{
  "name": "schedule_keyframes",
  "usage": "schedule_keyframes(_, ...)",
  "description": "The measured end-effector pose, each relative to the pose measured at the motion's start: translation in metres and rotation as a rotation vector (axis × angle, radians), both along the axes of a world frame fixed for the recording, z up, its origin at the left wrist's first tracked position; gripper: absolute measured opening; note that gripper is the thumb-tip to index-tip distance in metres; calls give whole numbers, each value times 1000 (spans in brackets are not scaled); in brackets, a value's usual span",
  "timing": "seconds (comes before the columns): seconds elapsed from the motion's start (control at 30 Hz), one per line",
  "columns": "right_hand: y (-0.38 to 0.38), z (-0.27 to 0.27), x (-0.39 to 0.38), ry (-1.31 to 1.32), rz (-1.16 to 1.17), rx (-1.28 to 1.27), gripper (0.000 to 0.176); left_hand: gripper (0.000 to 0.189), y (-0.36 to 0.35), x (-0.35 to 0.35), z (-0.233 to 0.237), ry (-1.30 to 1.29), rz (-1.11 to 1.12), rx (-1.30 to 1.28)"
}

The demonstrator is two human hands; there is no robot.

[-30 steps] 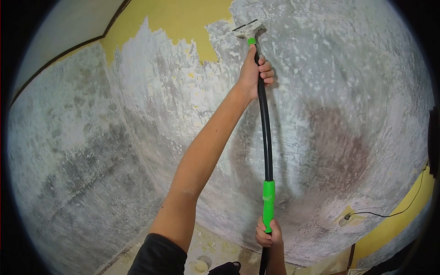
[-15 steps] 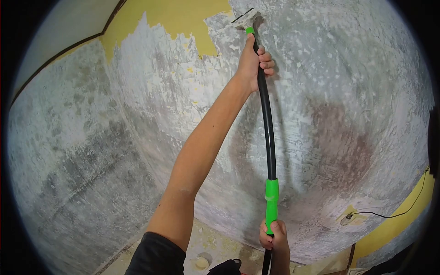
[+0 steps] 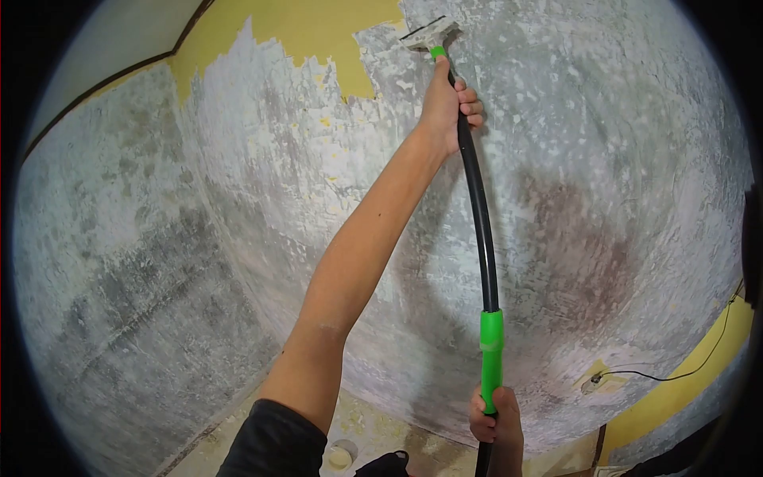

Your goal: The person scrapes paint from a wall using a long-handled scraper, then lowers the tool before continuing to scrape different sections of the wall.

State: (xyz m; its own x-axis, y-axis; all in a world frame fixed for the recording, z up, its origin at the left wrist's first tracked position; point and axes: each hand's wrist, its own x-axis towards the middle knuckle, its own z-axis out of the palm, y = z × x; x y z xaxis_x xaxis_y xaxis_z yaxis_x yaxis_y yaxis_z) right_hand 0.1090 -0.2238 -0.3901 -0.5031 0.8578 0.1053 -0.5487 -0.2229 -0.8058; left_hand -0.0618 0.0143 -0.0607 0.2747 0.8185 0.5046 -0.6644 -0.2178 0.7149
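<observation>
Overhead, I noted both grips closed on the scraper pole: left hand below the blade, right hand low.

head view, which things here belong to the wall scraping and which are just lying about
In use:
- scraper pole, left hand gripping it high, right hand at its green grip
- scraper blade against the wall
- yellow paint patch beside the blade

Lying about:
- black cable low on the right
- small round thing on the floor
</observation>
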Motion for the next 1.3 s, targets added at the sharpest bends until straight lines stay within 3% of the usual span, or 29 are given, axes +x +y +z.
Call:
schedule_keyframes(0.17,-26,12,10,-89,-28,-9,53,52,-10,2,-4,6,47,-56)
schedule_keyframes(0.33,-44,45,0,-209,-129,17,55,53,-6,-8,11,-42,-82,-9)
schedule_keyframes(0.57,-48,15,-3,-375,-208,49,53,53,-14,-8,10,0,-30,-38)
schedule_keyframes(0.67,-53,45,-11,-237,-183,22,53,52,-11,-7,15,-22,-36,-44)
schedule_keyframes(1.1,-64,44,-15,-229,-216,16,54,49,-16,-4,8,32,39,-43)
schedule_keyframes(1.3,-66,38,-23,-250,-257,22,52,51,-15,-12,14,1,-55,16)
